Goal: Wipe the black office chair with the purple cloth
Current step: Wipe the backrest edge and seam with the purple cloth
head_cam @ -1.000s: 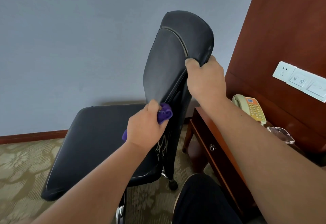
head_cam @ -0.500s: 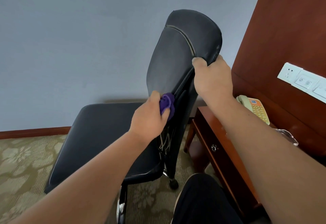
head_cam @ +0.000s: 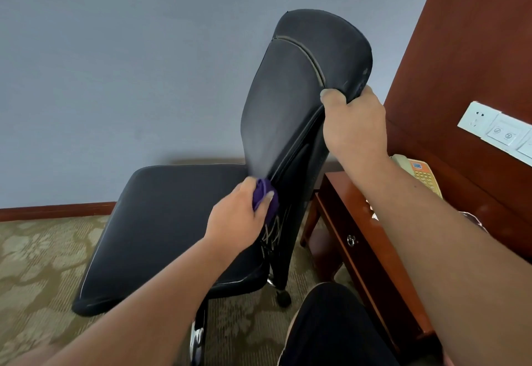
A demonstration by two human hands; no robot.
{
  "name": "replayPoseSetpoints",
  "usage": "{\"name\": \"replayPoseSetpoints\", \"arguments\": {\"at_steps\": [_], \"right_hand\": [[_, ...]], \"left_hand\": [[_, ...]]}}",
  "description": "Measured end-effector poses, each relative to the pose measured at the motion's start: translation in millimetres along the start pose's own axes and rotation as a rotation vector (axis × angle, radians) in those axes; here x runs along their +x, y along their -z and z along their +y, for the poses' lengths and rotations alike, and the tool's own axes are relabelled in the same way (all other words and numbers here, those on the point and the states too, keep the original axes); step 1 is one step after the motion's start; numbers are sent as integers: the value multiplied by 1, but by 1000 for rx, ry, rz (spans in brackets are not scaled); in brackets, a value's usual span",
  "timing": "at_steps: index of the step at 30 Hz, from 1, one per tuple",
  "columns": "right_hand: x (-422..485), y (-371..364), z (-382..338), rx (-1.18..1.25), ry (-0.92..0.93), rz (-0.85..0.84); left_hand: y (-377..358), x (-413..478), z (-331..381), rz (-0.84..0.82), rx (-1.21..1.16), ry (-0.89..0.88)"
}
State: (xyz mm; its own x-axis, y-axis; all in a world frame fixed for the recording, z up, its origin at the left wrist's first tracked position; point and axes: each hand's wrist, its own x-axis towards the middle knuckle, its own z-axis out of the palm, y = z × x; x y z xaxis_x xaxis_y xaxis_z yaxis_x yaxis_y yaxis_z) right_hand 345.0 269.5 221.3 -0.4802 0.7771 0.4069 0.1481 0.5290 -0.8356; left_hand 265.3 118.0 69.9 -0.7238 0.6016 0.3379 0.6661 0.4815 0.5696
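Note:
The black office chair stands side-on before me, its seat to the left and its tall backrest rising in the middle. My right hand grips the backrest's near edge high up, thumb on the front face. My left hand holds the bunched purple cloth and presses it against the lower edge of the backrest, just above the seat. Most of the cloth is hidden inside that hand.
A reddish wooden side table with a drawer knob stands right of the chair, bearing a beige telephone. A wood panel with white sockets rises behind it. Patterned carpet covers the floor; a grey wall is behind. My dark-clad knee shows below.
My left hand with the cloth has slid along the backrest's lower edge, up slightly and then back down toward the seat. My right hand keeps its grip on the backrest.

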Motion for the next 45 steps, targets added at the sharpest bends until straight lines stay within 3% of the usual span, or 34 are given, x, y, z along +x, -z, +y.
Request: {"name": "replayPoseSetpoints", "arguments": {"at_steps": [6,10,25,29,34,40,45], "right_hand": [[0,2,-1,12,8,13],[0,2,0,10,11,5],[-1,1,0,-14,-18,-14],[-2,3,-3,-27,-29,-13],[-7,2,-5,-41,-21,1],[-7,3,-6,-55,-19,5],[-10,4,-6,-67,-10,6]], "left_hand": [[40,49,62,102,9,-196],[38,49,58,103,5,-228],[-17,-11,-18,-19,113,46],[-13,-15,-9,17,9,152],[0,-1,18,133,-77,40],[-6,-11,-1,44,125,10],[-10,-24,-10,-8,146,73]]}}
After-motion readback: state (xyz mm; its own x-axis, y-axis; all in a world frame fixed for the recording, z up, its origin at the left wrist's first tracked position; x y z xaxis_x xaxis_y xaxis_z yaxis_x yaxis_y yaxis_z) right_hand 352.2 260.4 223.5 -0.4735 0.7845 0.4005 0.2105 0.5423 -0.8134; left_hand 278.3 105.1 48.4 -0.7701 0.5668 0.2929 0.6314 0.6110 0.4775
